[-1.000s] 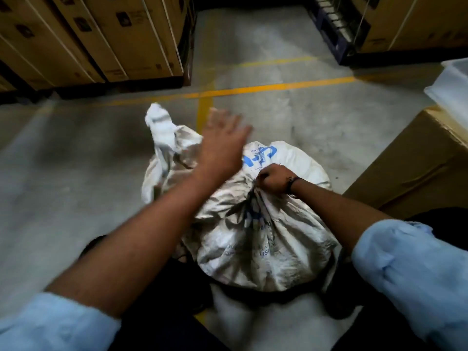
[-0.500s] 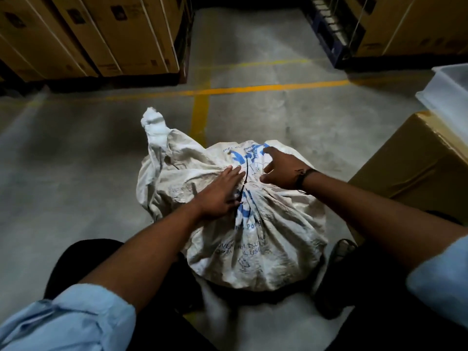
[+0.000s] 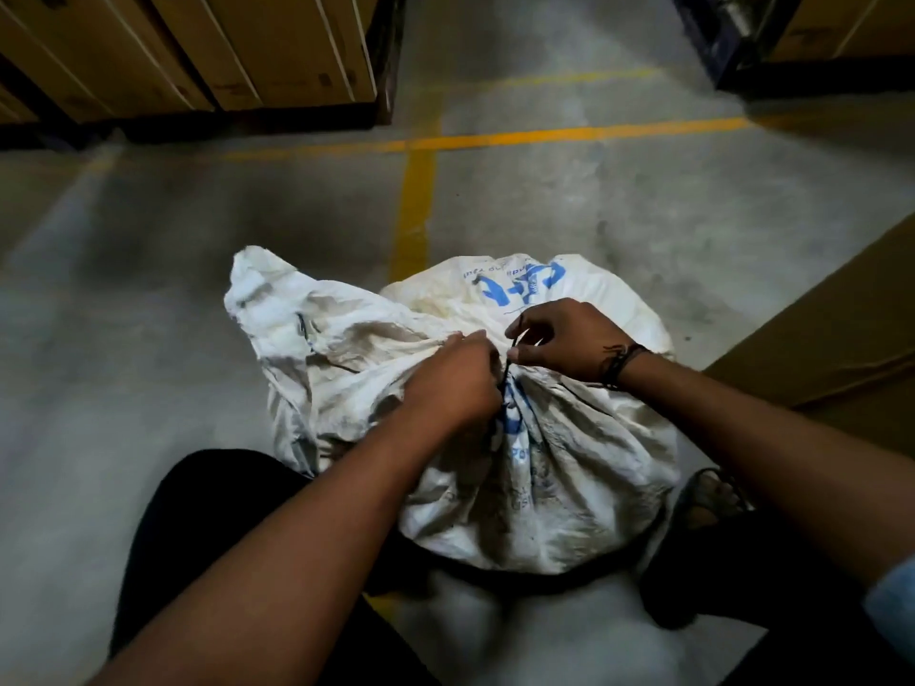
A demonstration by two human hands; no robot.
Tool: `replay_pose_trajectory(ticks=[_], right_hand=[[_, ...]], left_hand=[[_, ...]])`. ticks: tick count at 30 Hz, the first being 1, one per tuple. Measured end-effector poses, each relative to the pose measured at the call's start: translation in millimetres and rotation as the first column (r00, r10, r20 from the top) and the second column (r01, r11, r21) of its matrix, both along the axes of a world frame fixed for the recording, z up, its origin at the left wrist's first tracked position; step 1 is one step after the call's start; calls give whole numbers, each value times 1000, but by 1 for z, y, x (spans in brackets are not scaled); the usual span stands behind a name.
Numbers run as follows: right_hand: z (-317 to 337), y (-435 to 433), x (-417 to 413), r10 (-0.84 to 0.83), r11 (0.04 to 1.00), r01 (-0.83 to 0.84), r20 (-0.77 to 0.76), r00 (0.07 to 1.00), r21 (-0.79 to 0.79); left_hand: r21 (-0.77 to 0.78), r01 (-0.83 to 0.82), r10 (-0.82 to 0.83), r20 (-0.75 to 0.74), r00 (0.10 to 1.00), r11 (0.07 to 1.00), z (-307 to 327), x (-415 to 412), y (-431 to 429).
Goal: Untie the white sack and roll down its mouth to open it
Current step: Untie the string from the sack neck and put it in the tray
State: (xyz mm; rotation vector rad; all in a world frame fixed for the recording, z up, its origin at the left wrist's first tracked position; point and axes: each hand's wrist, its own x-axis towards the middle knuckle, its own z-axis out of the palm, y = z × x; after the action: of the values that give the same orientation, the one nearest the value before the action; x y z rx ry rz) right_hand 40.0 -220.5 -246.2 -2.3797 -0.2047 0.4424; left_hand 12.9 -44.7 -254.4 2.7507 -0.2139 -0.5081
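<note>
**White sack (image 3: pixel 569 462) knot: wedged dead between both grips**

Sitting on the concrete floor (image 3: pixel 148 299), tucked in between the knees, fat and full, blue print facing up. Tied shut at the neck, mouth not rolled at all yet.

Left grip (image 3: pixel 450 383): curled tight on the bunched neck, just on the near-left side of the tie. Exact hold under the fingers hidden by the back of the hand, so no calling cloth vs cord there.

Right grip (image 3: pixel 564 339): thumb and forefinger pinched together on the black cord (image 3: pixel 510 371), just on the far-right side of the tie. Practically knuckle to knuckle with the left one across the knot.

Key bit for the next move, just guessing from this:

- Knot smack between the two grips, neither one really nearer.
- Loose tail (image 3: pixel 277 309) of the mouth flopped away to the far left, past the left grip. So long axis of the neck going from the tie out toward far-left.
- Probably best to tug the cord off to the right, away from that tail, while pinning the neck with the left.
- After that, spread the tail open and peel it outward and down over the bulge.

Possible snag: thin cord, tight cinch, easy to yank the whole neck along instead of loosening anything.

Cardboard box (image 3: pixel 817 329) close by on the right, yellow line (image 3: pixel 421 200) further out on the floor. Neither in the way.
</note>
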Motion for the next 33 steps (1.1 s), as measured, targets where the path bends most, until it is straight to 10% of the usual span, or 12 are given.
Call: replay_pose_trajectory(ticks=[7, 19, 24, 27, 33], right_hand=[[-26, 6, 19, -157, 987, 156, 12, 988, 43], [-35, 5, 25, -476, 758, 591, -385, 791, 276], [-25, 14, -2, -158, 985, 138, 236, 959, 99], [-31, 15, -36, 8, 999, -23, 327, 945, 44], [-41, 16, -51, 154, 988, -139, 481, 863, -67]], left_hand=[[-104, -32, 31, -13, 999, 994, -6, 26, 5], [-328, -89, 67, -76, 995, 941, -25, 30, 27], [-368, -49, -26, -194, 981, 929, -5, 43, 31], [-366, 166, -247, -188, 951, 916, -2, 40, 34], [-347, 52, -121, -180, 976, 936, -42, 17, 25]])
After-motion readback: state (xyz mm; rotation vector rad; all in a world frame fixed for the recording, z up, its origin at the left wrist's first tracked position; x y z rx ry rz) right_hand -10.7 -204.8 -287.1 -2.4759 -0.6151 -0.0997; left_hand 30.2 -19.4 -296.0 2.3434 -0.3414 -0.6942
